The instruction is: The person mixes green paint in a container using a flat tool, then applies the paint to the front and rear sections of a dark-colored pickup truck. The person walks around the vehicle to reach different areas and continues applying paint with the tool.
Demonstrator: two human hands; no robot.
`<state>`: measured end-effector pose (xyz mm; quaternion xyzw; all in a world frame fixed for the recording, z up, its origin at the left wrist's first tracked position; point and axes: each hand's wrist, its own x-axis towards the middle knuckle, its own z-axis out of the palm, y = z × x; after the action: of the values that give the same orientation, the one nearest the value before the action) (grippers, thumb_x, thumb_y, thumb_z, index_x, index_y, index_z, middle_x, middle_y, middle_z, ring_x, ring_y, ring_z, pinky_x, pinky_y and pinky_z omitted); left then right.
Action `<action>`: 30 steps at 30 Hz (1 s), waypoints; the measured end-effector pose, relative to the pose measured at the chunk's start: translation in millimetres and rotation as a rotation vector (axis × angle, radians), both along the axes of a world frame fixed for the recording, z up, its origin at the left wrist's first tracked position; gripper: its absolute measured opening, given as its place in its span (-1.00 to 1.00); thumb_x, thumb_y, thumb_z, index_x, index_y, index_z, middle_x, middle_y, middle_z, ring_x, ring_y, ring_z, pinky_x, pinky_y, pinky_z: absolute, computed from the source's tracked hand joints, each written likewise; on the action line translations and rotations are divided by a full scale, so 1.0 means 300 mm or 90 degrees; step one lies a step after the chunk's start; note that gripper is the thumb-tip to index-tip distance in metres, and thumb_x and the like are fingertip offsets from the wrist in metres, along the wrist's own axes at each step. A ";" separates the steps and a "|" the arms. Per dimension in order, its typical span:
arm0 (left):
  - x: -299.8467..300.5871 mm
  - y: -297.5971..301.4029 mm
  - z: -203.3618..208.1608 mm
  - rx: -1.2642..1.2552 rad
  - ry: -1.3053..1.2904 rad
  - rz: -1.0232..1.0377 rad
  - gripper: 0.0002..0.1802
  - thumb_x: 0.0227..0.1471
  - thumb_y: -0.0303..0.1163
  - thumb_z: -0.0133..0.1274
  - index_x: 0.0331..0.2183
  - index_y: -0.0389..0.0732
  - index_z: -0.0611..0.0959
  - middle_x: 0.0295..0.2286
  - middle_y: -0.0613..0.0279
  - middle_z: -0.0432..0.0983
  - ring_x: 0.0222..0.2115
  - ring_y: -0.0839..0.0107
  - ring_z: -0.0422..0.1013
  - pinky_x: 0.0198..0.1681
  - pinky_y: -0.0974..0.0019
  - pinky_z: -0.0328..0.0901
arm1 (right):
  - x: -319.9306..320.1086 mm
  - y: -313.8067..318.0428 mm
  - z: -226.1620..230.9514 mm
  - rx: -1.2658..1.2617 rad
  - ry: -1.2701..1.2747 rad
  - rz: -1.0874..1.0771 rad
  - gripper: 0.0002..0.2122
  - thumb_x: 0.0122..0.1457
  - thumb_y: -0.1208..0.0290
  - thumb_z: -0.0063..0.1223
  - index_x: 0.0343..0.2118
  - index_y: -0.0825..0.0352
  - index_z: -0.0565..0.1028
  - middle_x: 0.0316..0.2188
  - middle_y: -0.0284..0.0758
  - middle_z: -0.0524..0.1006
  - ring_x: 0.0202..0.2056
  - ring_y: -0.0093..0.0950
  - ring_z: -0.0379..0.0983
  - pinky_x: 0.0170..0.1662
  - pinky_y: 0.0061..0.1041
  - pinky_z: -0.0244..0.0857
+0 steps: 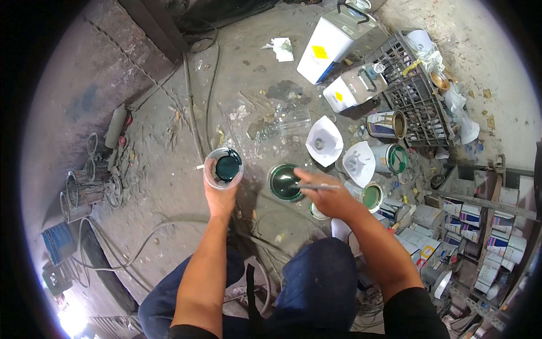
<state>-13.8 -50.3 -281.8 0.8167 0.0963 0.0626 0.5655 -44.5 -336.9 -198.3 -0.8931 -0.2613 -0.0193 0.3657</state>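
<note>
My left hand (220, 195) is wrapped round a clear plastic cup (210, 174) and holds it up above the floor. Dark green paint (227, 168) lies in its bottom, and some is smeared up the far right wall. To the right of the cup, an open can (270, 183) of dark green paint (283, 176) stands on the floor. My right hand (324, 195) is closed on a thin stick (317, 186) at that can's right edge. The stick's left end is over the paint; whether it dips in cannot be made out.
Two white paper strainers (324, 141) (359, 164) rest right of the can, near open cans with green paint (398, 159) (371, 196). White jerrycans (333, 42) and a dark plastic crate (415, 96) stand beyond. Hoses (164, 224) cross the floor at left; shelves of tins (480, 226) line the right.
</note>
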 end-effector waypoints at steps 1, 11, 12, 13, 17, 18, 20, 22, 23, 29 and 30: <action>0.000 0.001 0.003 -0.001 0.001 -0.002 -0.09 -0.20 -0.43 0.39 0.16 -0.36 0.29 0.08 0.04 0.32 0.11 0.27 0.28 0.19 0.27 0.17 | 0.007 -0.003 0.004 0.038 0.035 -0.032 -0.53 0.15 0.51 0.10 0.16 0.30 0.36 -0.22 -0.20 0.58 -0.21 -0.22 0.53 -0.12 -0.33 0.39; 0.013 -0.003 0.021 -0.015 -0.017 0.000 -0.11 -0.23 -0.39 0.42 0.11 -0.35 0.34 0.06 0.02 0.35 0.10 0.21 0.30 0.20 0.23 0.17 | 0.006 -0.010 -0.003 -0.025 -0.026 -0.044 -0.60 0.16 0.57 0.06 0.09 0.39 0.43 0.05 -0.12 0.48 -0.07 -0.22 0.50 -0.03 -0.31 0.38; 0.004 -0.004 0.025 0.001 -0.004 0.002 -0.11 -0.23 -0.39 0.42 0.11 -0.35 0.34 0.05 0.01 0.35 0.10 0.21 0.30 0.20 0.23 0.17 | 0.007 0.005 -0.011 0.037 0.036 -0.108 -0.60 0.14 0.58 0.06 0.08 0.39 0.43 0.11 -0.11 0.43 -0.05 -0.21 0.50 -0.01 -0.29 0.38; 0.007 -0.012 0.031 0.014 0.004 0.001 -0.12 -0.23 -0.39 0.42 0.11 -0.35 0.34 0.05 0.01 0.35 0.10 0.20 0.30 0.20 0.23 0.16 | 0.012 0.022 -0.020 0.036 0.027 -0.099 -0.57 0.14 0.55 0.07 0.11 0.41 0.39 0.05 -0.11 0.47 -0.09 -0.21 0.51 -0.02 -0.31 0.38; 0.017 -0.024 0.037 0.010 -0.007 0.003 -0.12 -0.23 -0.38 0.42 0.10 -0.35 0.34 0.07 0.00 0.34 0.11 0.19 0.29 0.21 0.23 0.16 | -0.025 0.071 -0.027 0.028 0.111 -0.043 -0.50 0.15 0.51 0.09 0.18 0.43 0.31 -0.09 -0.13 0.54 -0.16 -0.23 0.53 -0.06 -0.35 0.38; 0.019 -0.014 0.020 0.019 -0.027 0.005 -0.12 -0.24 -0.38 0.42 0.10 -0.35 0.34 0.07 0.00 0.33 0.12 0.19 0.29 0.21 0.22 0.16 | -0.035 0.040 -0.025 0.027 0.119 -0.025 -0.50 0.15 0.51 0.09 0.18 0.42 0.30 -0.10 -0.14 0.55 -0.16 -0.23 0.53 -0.06 -0.35 0.38; 0.019 -0.007 0.023 0.013 -0.012 -0.003 -0.08 -0.23 -0.40 0.41 0.14 -0.36 0.31 0.11 0.03 0.31 0.15 0.25 0.25 0.23 0.25 0.13 | -0.034 0.020 -0.015 0.019 0.115 -0.035 -0.50 0.13 0.53 0.08 0.18 0.40 0.32 -0.07 -0.13 0.54 -0.14 -0.23 0.52 -0.05 -0.32 0.38; 0.016 -0.008 0.026 0.017 0.002 -0.009 -0.06 -0.23 -0.41 0.41 0.16 -0.36 0.30 0.12 0.04 0.30 0.16 0.27 0.24 0.24 0.26 0.12 | -0.001 0.021 -0.010 0.008 0.084 -0.089 -0.51 0.09 0.59 0.05 0.15 0.39 0.36 0.00 -0.12 0.50 -0.12 -0.22 0.51 -0.03 -0.27 0.37; 0.015 -0.012 0.029 0.025 0.009 -0.012 -0.07 -0.23 -0.41 0.41 0.15 -0.36 0.31 0.11 0.04 0.31 0.15 0.27 0.25 0.23 0.26 0.12 | 0.011 0.028 -0.006 0.002 0.067 -0.117 -0.51 0.07 0.62 0.03 0.14 0.39 0.37 0.04 -0.11 0.48 -0.10 -0.21 0.50 -0.02 -0.25 0.37; 0.005 -0.010 0.013 0.079 -0.023 -0.012 -0.11 -0.24 -0.40 0.41 0.12 -0.36 0.35 0.08 0.05 0.34 0.12 0.27 0.28 0.20 0.27 0.15 | -0.033 0.021 -0.041 0.005 0.133 -0.016 -0.50 0.16 0.51 0.10 0.19 0.36 0.31 -0.08 -0.12 0.53 -0.14 -0.16 0.50 -0.06 -0.27 0.36; 0.007 0.002 0.004 0.079 -0.024 -0.008 -0.11 -0.23 -0.41 0.41 0.12 -0.36 0.35 0.07 0.05 0.34 0.11 0.27 0.28 0.20 0.27 0.15 | -0.016 0.000 -0.043 0.008 0.025 -0.019 -0.51 0.16 0.51 0.10 0.18 0.37 0.32 -0.07 -0.11 0.53 -0.14 -0.16 0.50 -0.06 -0.27 0.36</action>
<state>-11.6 -49.6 -280.7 0.8493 0.0765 0.0801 0.5161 -49.2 -336.8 -211.3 -0.8948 -0.2408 -0.0087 0.3759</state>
